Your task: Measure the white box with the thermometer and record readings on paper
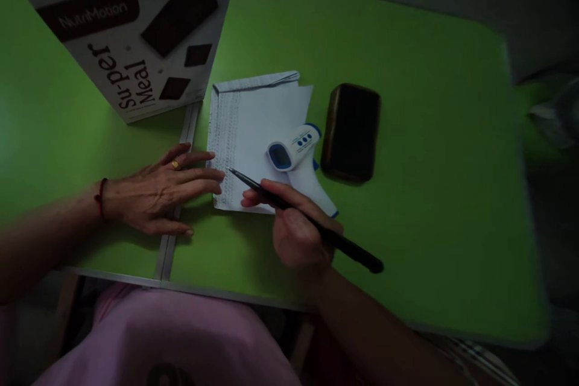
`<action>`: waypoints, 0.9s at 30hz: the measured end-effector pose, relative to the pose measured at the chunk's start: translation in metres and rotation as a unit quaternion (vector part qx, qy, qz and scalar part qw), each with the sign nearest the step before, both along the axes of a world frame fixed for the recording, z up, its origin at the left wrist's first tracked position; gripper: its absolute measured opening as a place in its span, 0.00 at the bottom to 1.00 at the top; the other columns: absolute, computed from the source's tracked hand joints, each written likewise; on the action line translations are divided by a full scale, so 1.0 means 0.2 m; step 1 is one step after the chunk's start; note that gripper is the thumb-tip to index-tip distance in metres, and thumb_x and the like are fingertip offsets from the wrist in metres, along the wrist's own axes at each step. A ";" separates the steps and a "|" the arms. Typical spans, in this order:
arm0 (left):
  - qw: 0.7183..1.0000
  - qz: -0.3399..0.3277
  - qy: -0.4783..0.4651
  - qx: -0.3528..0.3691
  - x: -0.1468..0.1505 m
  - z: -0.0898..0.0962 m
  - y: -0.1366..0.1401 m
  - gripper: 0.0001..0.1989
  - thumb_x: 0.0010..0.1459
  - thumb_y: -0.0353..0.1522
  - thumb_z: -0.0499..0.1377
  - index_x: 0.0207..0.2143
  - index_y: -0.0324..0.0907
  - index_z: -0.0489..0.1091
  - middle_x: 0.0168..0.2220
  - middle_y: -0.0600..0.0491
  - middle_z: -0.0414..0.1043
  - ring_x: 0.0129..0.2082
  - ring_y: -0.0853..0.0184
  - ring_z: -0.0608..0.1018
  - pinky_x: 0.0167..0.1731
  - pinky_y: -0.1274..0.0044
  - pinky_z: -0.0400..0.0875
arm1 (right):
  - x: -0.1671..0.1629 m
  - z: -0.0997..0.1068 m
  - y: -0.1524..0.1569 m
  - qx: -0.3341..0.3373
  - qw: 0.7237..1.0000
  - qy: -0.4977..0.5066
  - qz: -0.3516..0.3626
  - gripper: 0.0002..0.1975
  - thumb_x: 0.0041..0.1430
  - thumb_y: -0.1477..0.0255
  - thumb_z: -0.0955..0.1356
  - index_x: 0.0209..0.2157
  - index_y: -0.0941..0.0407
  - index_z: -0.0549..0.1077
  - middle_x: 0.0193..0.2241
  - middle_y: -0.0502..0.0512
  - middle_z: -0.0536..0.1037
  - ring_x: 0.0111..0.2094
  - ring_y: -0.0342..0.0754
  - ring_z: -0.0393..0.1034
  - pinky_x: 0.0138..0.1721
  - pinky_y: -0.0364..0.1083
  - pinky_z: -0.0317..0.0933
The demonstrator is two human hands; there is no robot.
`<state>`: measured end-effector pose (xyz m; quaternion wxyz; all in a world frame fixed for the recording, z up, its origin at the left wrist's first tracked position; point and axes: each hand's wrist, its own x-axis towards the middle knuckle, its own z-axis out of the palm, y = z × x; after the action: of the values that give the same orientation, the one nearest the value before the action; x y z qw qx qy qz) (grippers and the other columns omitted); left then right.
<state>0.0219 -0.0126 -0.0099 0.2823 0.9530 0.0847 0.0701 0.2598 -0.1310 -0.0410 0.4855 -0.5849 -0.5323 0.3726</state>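
Note:
My right hand (301, 226) is closed around a black pen (348, 247), whose tip points left over the written strip of the paper (257, 111). I cannot tell whether the tip touches it. My left hand (172, 190) lies flat with fingers spread, its fingertips on the paper's left edge and its palm over the table seam. The paper has a folded top edge and rows of small marks down its left side. On its right part rests a white and blue infrared thermometer (301, 160), its handle partly behind my right hand.
A large white box (172, 60) printed "Su-per Meal" stands upright at the back left. Right of the thermometer lies a dark, brown-edged rectangular object (351, 132), perhaps a phone in a case. The green table (443, 193) has a metal seam and a pale edge.

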 end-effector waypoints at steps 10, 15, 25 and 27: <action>0.996 -0.020 0.053 0.062 0.00 0.01 -0.01 0.26 0.63 0.47 0.58 0.58 0.45 0.69 0.67 0.40 0.56 0.69 0.41 0.52 0.64 0.46 0.43 | -0.05 0.04 0.01 0.021 0.997 -0.070 -0.007 0.03 0.54 0.74 0.68 0.32 0.53 0.74 0.21 0.46 0.75 0.19 0.41 0.66 0.20 0.41 0.60; 0.996 -0.018 0.065 0.065 0.00 0.02 -0.02 0.26 0.63 0.48 0.57 0.59 0.47 0.68 0.68 0.42 0.55 0.69 0.43 0.52 0.65 0.48 0.41 | -0.07 0.06 0.02 0.050 0.992 -0.115 0.026 0.05 0.51 0.76 0.68 0.26 0.53 0.69 0.20 0.45 0.74 0.18 0.40 0.66 0.19 0.40 0.58; 0.995 -0.013 0.080 0.059 0.00 0.03 -0.02 0.27 0.63 0.49 0.57 0.59 0.47 0.68 0.68 0.42 0.54 0.70 0.44 0.50 0.66 0.48 0.41 | -0.07 0.03 0.02 0.105 0.980 -0.156 0.070 0.06 0.55 0.78 0.67 0.28 0.53 0.67 0.20 0.44 0.73 0.20 0.40 0.66 0.23 0.39 0.60; 0.995 -0.013 0.081 0.059 0.00 0.03 -0.02 0.27 0.63 0.49 0.57 0.59 0.47 0.68 0.68 0.42 0.54 0.70 0.44 0.50 0.66 0.48 0.41 | -0.07 0.02 0.02 0.098 0.980 -0.158 0.069 0.06 0.56 0.77 0.66 0.28 0.53 0.67 0.20 0.44 0.73 0.19 0.40 0.66 0.22 0.40 0.60</action>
<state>0.0227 -0.0171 -0.0041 0.2185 0.9716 0.0905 -0.0061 0.2451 -0.1267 -0.0361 0.4238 -0.5476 -0.6752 0.2543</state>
